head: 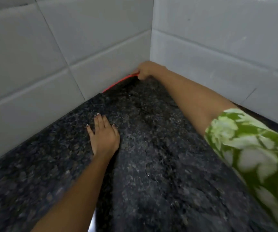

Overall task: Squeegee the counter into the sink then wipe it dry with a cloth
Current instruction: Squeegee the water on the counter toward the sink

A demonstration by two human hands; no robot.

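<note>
Right hand [147, 69] grips the red squeegee [118, 82] (blade leftward along wall); left hand [104, 134] spread flat.

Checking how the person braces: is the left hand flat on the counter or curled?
Flat: the left hand lies palm down on the granite counter, fingers straight.

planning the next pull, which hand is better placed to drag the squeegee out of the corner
Right. The right hand already grips the red squeegee against the wall in the far corner. The left hand lies flat on the counter, apart from the squeegee, likely just bracing.
</note>
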